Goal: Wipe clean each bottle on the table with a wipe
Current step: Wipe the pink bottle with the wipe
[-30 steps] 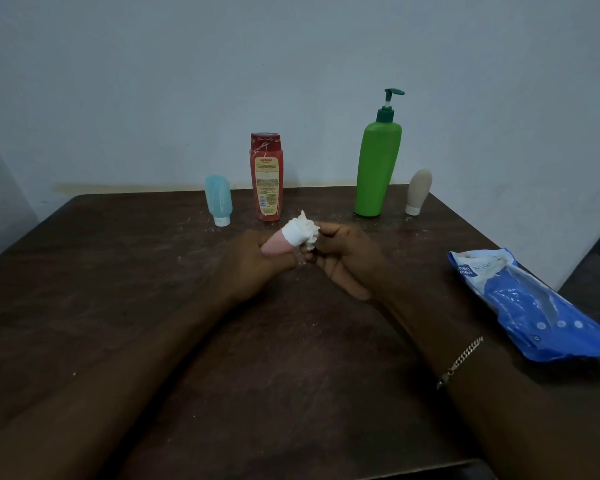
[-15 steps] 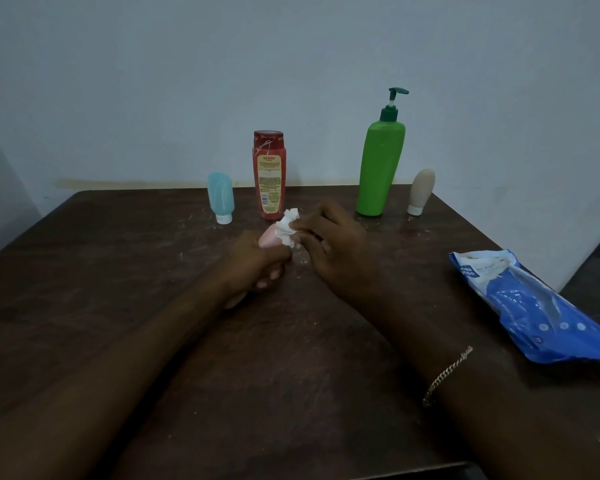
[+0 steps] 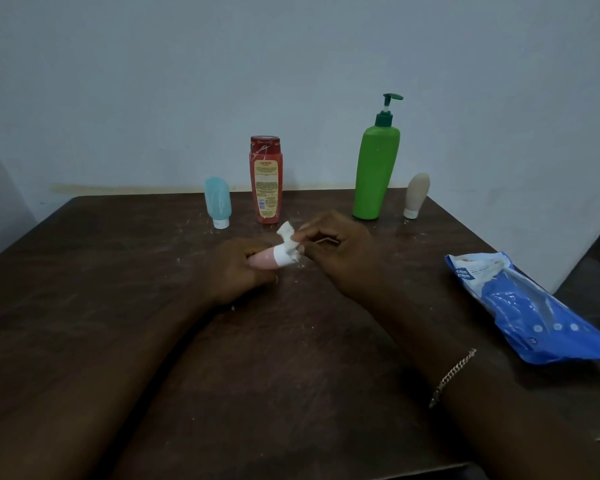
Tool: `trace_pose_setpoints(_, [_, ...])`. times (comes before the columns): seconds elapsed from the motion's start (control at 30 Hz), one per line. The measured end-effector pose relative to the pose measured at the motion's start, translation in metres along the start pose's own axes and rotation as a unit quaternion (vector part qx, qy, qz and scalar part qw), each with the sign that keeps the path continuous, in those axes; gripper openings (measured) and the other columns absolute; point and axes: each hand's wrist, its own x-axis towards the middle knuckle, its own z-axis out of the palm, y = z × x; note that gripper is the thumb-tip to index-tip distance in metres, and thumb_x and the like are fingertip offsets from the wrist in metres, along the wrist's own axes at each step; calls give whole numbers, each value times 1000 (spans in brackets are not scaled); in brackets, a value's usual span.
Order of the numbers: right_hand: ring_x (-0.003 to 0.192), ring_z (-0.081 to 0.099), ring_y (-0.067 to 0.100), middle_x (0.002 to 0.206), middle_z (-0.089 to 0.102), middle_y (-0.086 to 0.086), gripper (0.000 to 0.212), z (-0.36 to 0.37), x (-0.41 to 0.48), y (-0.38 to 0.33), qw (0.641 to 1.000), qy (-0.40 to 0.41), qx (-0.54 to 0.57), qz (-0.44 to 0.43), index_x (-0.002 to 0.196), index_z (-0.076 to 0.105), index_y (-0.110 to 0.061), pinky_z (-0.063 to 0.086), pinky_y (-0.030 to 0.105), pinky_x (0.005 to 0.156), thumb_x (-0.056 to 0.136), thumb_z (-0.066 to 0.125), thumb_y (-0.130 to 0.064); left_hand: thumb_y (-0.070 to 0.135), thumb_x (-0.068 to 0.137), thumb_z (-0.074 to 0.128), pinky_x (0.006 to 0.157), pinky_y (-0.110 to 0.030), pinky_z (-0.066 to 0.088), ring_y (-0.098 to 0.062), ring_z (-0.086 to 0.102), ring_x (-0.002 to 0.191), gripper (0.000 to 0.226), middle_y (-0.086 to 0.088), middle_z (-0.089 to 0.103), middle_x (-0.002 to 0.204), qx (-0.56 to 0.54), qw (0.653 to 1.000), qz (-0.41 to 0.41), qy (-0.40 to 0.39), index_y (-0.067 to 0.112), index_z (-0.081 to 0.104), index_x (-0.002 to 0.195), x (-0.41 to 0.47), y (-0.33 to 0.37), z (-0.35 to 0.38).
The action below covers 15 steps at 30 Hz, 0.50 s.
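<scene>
Right hand (image 3: 336, 251) pulled back, cap (image 3: 283, 257) exposed.
Left hand (image 3: 236, 273) grips pink bottle (image 3: 261, 260), right pinches wipe (image 3: 287, 236); cap pass probably ending.

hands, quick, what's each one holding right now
Left hand: grips the pink bottle.
Right hand: pinches the wipe at the bottle's cap end.
</scene>
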Motion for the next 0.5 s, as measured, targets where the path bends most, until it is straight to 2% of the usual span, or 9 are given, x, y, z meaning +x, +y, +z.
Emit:
trace_pose_setpoints(0.2, [92, 63, 0, 103, 66, -7, 12, 1, -2, 1, 999, -24, 19, 15, 93, 75, -15, 47, 10, 77, 82, 72, -13, 13, 80, 78, 88, -32, 53, -10, 64, 96, 31, 13, 66, 96, -24, 999, 15, 20, 34, 65, 99, 2, -2, 2])
trace_pose_setpoints(0.33, [91, 62, 4, 106, 68, -5, 28, 1, 0, 2, 999, -17, -21, 27, 111, 72, -19, 52, 20, 79, 84, 73, -16, 10, 80, 79, 79, -19, 48, 0, 60, 89, 40, 22, 61, 92, -13, 999, 33, 12, 41, 59, 95, 0, 0, 4])
trace_pose_setpoints(0.4, [92, 62, 5, 108, 69, -2, 28, -1, -1, 1, 998, -32, -55, 8, 112, 72, -17, 52, 20, 79, 85, 72, -15, 9, 79, 78, 74, -19, 46, -2, 61, 89, 40, 18, 64, 91, -15, 999, 37, 10, 41, 60, 91, -1, 0, 4])
trace_pose_setpoints(0.5, [90, 63, 4, 105, 69, -3, 25, -2, -2, -3, 998, -34, -49, -35, 108, 74, -17, 51, 16, 75, 84, 73, -12, 11, 82, 77, 71, -19, 45, -6, 63, 89, 32, 14, 66, 92, -14, 999, 32, 2, 38, 62, 91, 0, 0, 2])
